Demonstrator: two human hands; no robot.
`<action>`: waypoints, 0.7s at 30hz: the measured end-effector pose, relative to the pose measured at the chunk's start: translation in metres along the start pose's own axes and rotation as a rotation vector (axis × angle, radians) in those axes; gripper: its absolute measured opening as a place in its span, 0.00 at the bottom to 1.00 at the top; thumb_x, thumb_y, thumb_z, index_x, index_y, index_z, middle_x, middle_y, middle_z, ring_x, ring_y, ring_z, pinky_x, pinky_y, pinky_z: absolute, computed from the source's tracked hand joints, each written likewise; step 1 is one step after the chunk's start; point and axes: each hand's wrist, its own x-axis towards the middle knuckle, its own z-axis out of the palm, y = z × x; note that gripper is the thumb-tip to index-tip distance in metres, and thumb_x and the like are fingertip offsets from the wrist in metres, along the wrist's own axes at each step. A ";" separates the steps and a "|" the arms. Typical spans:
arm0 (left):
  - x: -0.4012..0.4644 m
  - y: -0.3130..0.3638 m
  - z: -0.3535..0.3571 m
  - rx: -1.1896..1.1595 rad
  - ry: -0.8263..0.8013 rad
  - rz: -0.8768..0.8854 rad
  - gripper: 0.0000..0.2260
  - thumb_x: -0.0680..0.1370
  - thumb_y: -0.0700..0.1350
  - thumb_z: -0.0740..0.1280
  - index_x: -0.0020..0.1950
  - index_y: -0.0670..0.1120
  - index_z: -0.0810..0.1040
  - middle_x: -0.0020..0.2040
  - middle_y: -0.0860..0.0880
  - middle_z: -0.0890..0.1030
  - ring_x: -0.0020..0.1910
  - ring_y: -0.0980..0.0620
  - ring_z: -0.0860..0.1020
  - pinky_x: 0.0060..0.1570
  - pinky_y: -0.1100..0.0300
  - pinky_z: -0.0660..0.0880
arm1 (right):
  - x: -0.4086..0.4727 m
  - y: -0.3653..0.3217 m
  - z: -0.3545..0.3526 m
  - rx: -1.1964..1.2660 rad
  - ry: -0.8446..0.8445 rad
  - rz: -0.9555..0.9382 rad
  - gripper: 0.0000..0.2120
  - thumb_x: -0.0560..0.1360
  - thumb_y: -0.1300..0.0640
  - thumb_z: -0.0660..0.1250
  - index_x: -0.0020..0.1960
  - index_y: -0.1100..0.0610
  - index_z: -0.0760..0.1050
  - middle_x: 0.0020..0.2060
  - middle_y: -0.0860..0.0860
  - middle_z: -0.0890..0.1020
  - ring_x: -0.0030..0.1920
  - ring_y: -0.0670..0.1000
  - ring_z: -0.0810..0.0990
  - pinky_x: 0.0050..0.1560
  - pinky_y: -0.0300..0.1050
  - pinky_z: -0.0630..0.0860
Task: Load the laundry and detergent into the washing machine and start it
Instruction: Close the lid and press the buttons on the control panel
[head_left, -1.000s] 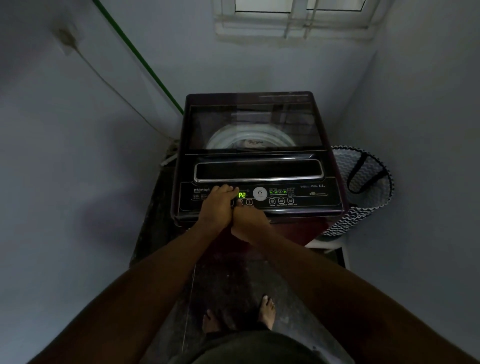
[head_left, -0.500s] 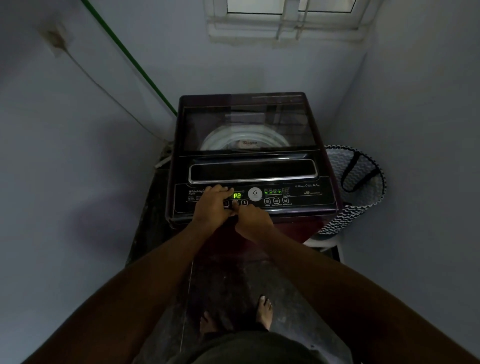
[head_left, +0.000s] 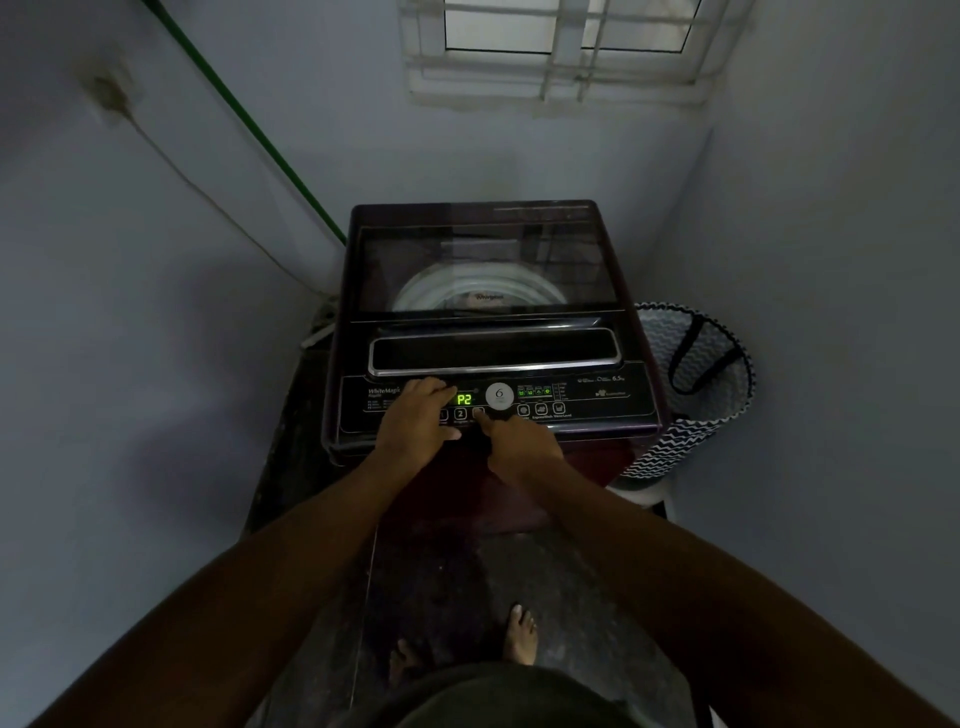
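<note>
A dark top-loading washing machine stands against the far wall with its glass lid closed; the white drum rim shows through it. On the front control panel a green display reads P2. My left hand rests flat on the panel's left part, fingers reaching to the display. My right hand has its other fingers curled and its forefinger tip on the button numbered 3, beside button 2. Laundry and detergent are not visible.
A black-and-white zigzag laundry basket stands on a white stool right of the machine. Walls close in on both sides. A green hose runs down the left wall to the machine's back. My bare feet stand on the dark floor.
My right forefinger has shifted a little to the right along the row of buttons. My left hand stays on the panel. The display still reads P2.
</note>
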 end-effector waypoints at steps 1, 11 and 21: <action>0.000 -0.001 0.000 0.016 -0.001 0.019 0.35 0.68 0.54 0.77 0.72 0.46 0.70 0.69 0.48 0.71 0.68 0.49 0.67 0.67 0.55 0.67 | 0.000 0.002 0.000 -0.005 -0.001 0.002 0.32 0.77 0.56 0.61 0.78 0.48 0.54 0.53 0.56 0.80 0.53 0.57 0.80 0.51 0.53 0.77; 0.009 0.025 0.009 0.164 -0.058 0.097 0.41 0.69 0.59 0.73 0.75 0.42 0.62 0.75 0.45 0.64 0.74 0.48 0.60 0.74 0.53 0.60 | 0.016 0.007 -0.010 -0.018 0.021 -0.049 0.19 0.79 0.47 0.60 0.69 0.51 0.70 0.57 0.56 0.79 0.55 0.58 0.79 0.51 0.53 0.76; 0.020 0.036 0.014 0.131 0.031 0.023 0.17 0.78 0.42 0.64 0.66 0.44 0.73 0.64 0.48 0.74 0.63 0.49 0.69 0.56 0.57 0.73 | 0.024 -0.013 0.005 -0.034 0.079 -0.111 0.09 0.78 0.61 0.61 0.55 0.60 0.77 0.50 0.57 0.82 0.46 0.57 0.83 0.46 0.52 0.80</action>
